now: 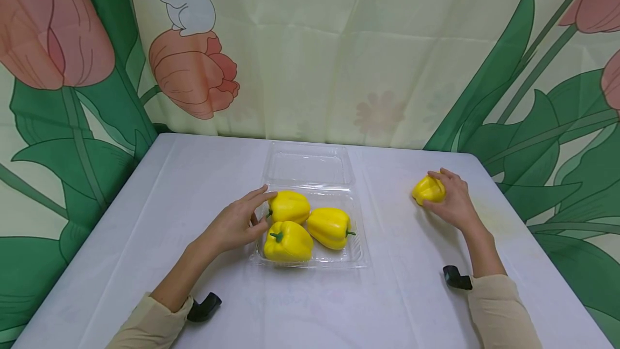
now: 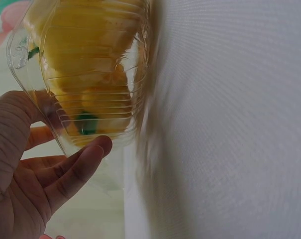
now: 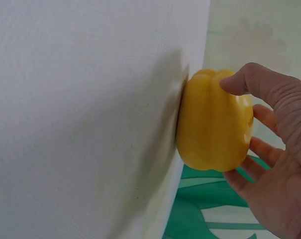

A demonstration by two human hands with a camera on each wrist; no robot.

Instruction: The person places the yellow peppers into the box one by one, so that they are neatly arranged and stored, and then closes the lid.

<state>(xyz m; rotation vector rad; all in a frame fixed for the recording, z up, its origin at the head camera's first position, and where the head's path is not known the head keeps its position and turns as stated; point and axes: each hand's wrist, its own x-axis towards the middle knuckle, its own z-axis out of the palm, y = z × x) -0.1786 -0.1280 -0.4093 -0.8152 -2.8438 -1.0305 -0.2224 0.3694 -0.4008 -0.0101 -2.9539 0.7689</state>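
My right hand (image 1: 452, 201) grips a yellow bell pepper (image 1: 428, 190) at the right of the table, thumb on one side and fingers round the other. In the right wrist view this pepper (image 3: 210, 122) sits close against the tablecloth. My left hand (image 1: 239, 220) holds the left edge of a clear plastic clamshell container (image 1: 360, 255). The left wrist view has its thumb behind the plastic rim and curled fingers (image 2: 73, 181) at the ribbed outer wall. Inside the container lie three more yellow bell peppers: one at the back (image 1: 290, 206), one at front left (image 1: 289, 242), one at right (image 1: 329, 228).
The container's lid (image 1: 310, 168) is hinged back and lies flat behind its base. A white cloth (image 1: 339, 306) covers the table. Behind the table hangs a curtain (image 1: 310, 58) printed with tulips. A black wrist mount (image 1: 204, 307) shows at the left sleeve, another (image 1: 457, 278) at the right.
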